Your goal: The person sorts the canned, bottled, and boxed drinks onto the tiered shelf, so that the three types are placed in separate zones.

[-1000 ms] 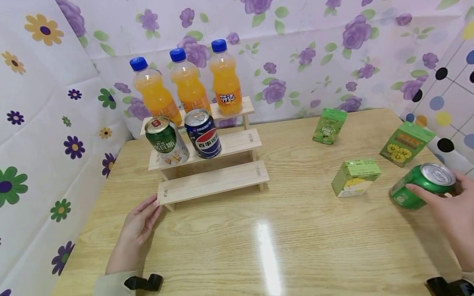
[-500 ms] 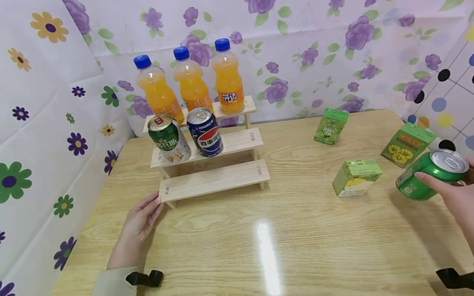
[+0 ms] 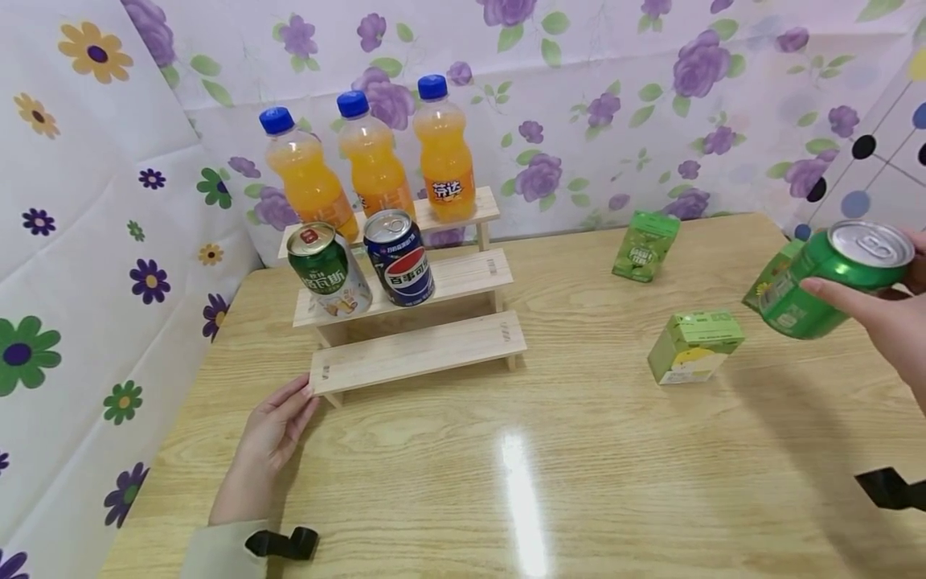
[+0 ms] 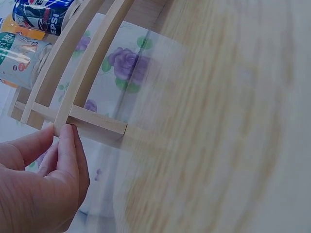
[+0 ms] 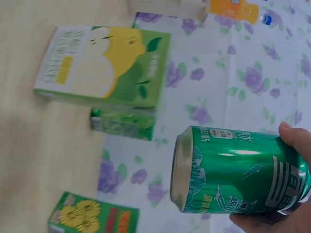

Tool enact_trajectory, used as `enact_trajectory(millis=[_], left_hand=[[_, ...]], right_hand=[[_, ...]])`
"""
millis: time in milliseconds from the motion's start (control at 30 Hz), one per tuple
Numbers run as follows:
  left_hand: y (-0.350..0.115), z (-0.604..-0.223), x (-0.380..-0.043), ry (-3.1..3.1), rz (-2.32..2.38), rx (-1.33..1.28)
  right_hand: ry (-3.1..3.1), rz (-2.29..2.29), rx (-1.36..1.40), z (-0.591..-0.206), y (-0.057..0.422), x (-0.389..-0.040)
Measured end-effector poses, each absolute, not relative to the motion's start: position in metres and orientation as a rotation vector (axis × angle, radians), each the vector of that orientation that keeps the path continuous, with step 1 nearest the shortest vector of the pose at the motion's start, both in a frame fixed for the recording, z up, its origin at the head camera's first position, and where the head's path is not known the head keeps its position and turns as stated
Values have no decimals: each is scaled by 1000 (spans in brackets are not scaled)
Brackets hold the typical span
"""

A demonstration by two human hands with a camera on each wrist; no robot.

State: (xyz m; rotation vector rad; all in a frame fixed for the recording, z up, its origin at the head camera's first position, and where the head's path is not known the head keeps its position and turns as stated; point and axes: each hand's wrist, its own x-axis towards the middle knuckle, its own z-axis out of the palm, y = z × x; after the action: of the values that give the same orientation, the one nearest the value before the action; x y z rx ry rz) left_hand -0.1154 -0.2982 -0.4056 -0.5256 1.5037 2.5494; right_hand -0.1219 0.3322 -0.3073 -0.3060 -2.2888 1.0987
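Note:
My right hand [image 3: 893, 314] grips a green drink can [image 3: 817, 277] round its upper part and holds it tilted in the air above the right side of the table. In the right wrist view the can [image 5: 238, 170] shows its silver base. My left hand [image 3: 275, 434] pinches the front left corner of a three-step wooden shelf [image 3: 419, 354]; in the left wrist view thumb and fingers [image 4: 68, 150] meet at the end of the lowest board. A green-and-white can [image 3: 329, 269] and a blue Pepsi can [image 3: 399, 257] stand on the middle step. The lowest step is bare.
Three orange soda bottles [image 3: 444, 161] line the top step. A green box [image 3: 694, 347] and a green packet [image 3: 645, 246] stand right of the shelf. A flowered packet [image 3: 767, 277] is partly behind the lifted can. Patterned cloth [image 3: 550, 121] hangs behind the table.
The right hand has lifted the green can off the table, and it now overlaps the flowered packet. The left hand stays at the shelf corner.

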Motion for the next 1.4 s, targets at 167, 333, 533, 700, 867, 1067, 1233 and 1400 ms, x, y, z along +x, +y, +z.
enact_trajectory(millis=[167, 333, 533, 700, 867, 1067, 1233, 1400], left_hand=[[-298, -403, -115, 1516, 2524, -542], [-298, -402, -115, 1528, 2501, -574], [-299, -402, -115, 1507, 2517, -563], [-300, -402, -115, 1490, 2532, -575], [-299, -402, -116, 1508, 2525, -582], [-298, -402, -116, 1496, 2541, -569], [-299, -403, -116, 1499, 2541, -560], [-299, -402, -116, 1505, 2534, -551]], right_hand=[[-2303, 1109, -241, -286, 315, -127], [-2409, 1167, -198, -264, 297, -130], [-2484, 1205, -177, -239, 267, -139], [-2430, 1359, -36, -224, 237, -146], [-2440, 1440, 50, -215, 210, -151], [-2430, 1505, 159, -212, 181, -163], [-2411, 1578, 226, -214, 157, -176], [-2443, 1546, 251, -219, 133, -188]])
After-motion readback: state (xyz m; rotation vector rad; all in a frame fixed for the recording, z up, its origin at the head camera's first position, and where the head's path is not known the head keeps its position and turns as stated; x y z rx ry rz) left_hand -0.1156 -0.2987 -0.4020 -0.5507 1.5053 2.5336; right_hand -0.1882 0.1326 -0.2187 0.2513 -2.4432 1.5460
